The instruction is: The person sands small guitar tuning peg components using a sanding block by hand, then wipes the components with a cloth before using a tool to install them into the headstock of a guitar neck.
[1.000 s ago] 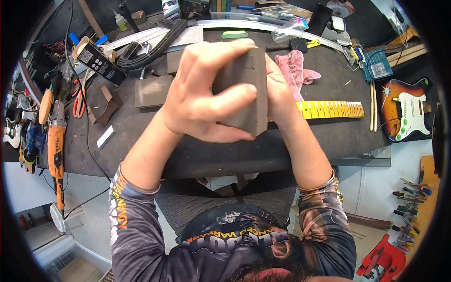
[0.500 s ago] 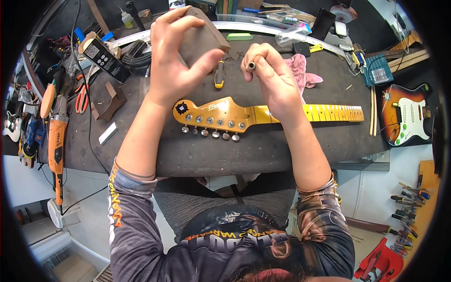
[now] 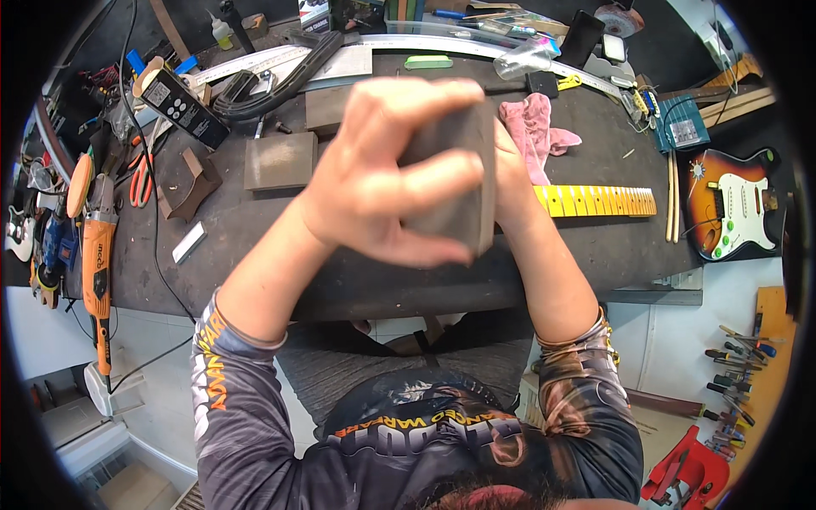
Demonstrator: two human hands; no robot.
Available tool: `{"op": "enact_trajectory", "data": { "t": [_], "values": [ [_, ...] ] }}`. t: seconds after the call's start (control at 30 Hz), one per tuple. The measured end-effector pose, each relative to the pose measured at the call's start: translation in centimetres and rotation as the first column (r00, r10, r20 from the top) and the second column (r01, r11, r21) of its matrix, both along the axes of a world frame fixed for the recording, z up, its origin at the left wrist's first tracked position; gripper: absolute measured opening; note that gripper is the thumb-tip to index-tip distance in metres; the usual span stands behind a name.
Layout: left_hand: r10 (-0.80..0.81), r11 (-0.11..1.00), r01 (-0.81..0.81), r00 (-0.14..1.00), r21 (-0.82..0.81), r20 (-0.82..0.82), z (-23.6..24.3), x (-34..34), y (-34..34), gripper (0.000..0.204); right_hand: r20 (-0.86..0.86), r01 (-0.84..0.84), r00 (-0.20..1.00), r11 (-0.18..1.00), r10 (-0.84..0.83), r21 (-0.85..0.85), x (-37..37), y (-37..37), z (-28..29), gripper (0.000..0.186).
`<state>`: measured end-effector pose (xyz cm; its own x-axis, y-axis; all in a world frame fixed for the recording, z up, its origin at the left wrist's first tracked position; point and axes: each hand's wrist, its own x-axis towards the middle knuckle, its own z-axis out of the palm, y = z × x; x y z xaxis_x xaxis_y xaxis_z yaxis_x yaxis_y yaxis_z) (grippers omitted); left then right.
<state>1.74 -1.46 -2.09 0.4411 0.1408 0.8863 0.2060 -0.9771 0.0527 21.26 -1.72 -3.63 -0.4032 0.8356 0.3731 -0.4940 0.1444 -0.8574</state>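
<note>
My left hand (image 3: 374, 178) is closed around a thick grey-brown block (image 3: 455, 183), which looks like a sanding block and is held up above the bench. Its fingers stretch over the block's broad face, with the thumb low on it. Just behind the block's right edge is my right hand (image 3: 514, 187); its fingers are hidden, so what they hold does not show. Below both hands lies an electric guitar neck (image 3: 595, 202) with a yellow fretted fingerboard. The block and my hands cover its headstock.
Similar brown blocks (image 3: 279, 161) lie left of my hands. A pink cloth (image 3: 531, 140) is beyond the neck. At right rests a sunburst guitar body (image 3: 735, 208); at left are an orange power tool (image 3: 99, 263), orange-handled pliers (image 3: 143, 178) and a hanging cable (image 3: 153, 170).
My left hand has brought the block right and nearer, in front of my right hand. Half a second ago my right hand pinched a small metal tube; its fingers are now covered.
</note>
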Motion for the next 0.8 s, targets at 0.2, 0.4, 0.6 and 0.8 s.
{"op": "enact_trajectory", "data": {
  "t": [0.2, 0.4, 0.6, 0.8],
  "values": [
    [0.101, 0.995, -0.096, 0.972, -0.032, 0.21, -0.7, -2.0, 4.0, 0.077, 0.014, -0.253, 0.967, 0.949, 0.255, 0.187, 2.4, 3.7, -2.0, 0.034],
    [0.156, 0.987, -0.15, 0.978, -0.053, 0.135, -0.6, -1.6, 3.2, 0.071, -0.024, -0.16, 0.987, 0.985, 0.159, -0.068, 1.8, 2.0, -0.4, 0.021],
    [-0.032, 0.999, 0.033, 0.995, -0.011, 0.097, -0.1, 0.0, 0.4, 0.074, -0.035, -0.013, 0.999, 0.983, 0.007, -0.184, 0.3, -0.1, 0.8, 0.021],
    [0.269, 0.963, -0.258, 0.939, -0.08, 0.215, -0.7, -3.3, 4.7, 0.073, 0.054, -0.137, 0.99, 0.978, 0.129, 0.158, 1.6, 2.8, -0.4, 0.022]
  ]
}}
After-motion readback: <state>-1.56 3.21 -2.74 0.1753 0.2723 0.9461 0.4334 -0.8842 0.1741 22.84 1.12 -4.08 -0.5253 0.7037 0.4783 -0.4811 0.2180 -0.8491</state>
